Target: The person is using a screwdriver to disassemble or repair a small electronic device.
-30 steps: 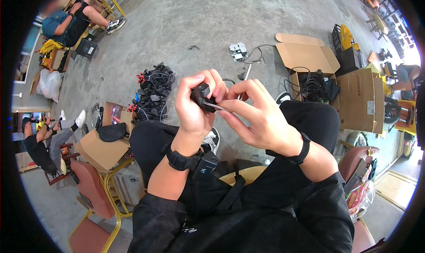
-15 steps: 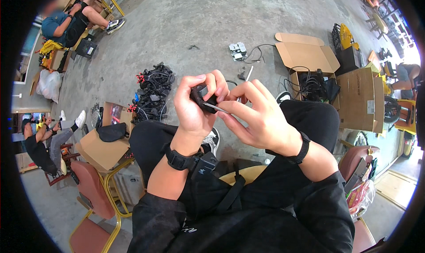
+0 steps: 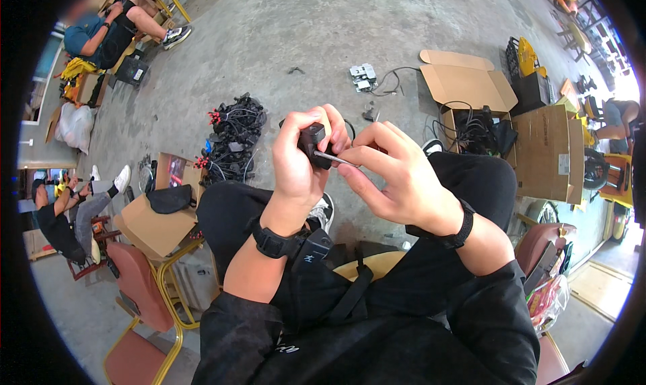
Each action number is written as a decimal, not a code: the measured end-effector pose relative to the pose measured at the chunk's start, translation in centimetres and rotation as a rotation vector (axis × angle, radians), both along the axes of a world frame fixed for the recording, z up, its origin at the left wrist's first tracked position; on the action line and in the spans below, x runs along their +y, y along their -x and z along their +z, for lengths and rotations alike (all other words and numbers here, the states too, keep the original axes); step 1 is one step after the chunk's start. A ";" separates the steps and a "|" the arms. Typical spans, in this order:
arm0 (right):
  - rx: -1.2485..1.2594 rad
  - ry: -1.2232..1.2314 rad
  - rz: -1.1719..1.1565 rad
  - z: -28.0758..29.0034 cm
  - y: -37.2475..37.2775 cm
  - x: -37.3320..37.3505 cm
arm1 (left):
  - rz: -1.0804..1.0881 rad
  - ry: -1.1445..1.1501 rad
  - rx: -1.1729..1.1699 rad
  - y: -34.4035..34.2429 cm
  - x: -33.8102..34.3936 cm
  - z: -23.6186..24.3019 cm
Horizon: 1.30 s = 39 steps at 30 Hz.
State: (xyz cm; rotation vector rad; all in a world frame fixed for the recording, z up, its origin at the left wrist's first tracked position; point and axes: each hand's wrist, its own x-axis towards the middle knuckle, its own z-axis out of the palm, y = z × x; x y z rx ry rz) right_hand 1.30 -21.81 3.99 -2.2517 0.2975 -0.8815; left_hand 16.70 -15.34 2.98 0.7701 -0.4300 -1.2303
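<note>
In front of my chest, my left hand (image 3: 293, 157) is closed round a small black block-shaped part (image 3: 310, 137). A black cable curves out behind its fingers. Pinched between the thumb and fingers of my right hand (image 3: 398, 178) is a thin metal rod-like tool (image 3: 331, 157). The tip of this tool meets the lower edge of the black part; whether it goes inside cannot be seen. My fingers cover much of both things.
A pile of black cabled parts (image 3: 232, 139) lies on the floor beyond my left knee. Open cardboard boxes (image 3: 464, 79) stand right and left, near a silver device (image 3: 363, 77). Chairs (image 3: 145, 284) flank me. Other people sit at the far left (image 3: 87, 38) and elsewhere.
The black part has turned in my left hand, showing more of its top face. The tool has tilted in my right hand, and its upper pale end no longer shows above the fingers.
</note>
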 end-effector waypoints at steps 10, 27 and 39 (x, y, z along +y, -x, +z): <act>0.041 -0.196 0.059 -0.1 0.0 0.0 | 0.012 -0.022 -0.086 -0.1 0.0 0.2; 0.264 -1.105 0.175 1.7 -0.1 0.4 | 0.123 -0.053 -0.162 0.3 -0.3 -0.4; 0.262 -1.343 0.256 2.1 -0.3 -0.2 | 0.148 -0.053 -0.084 0.2 -0.3 -1.1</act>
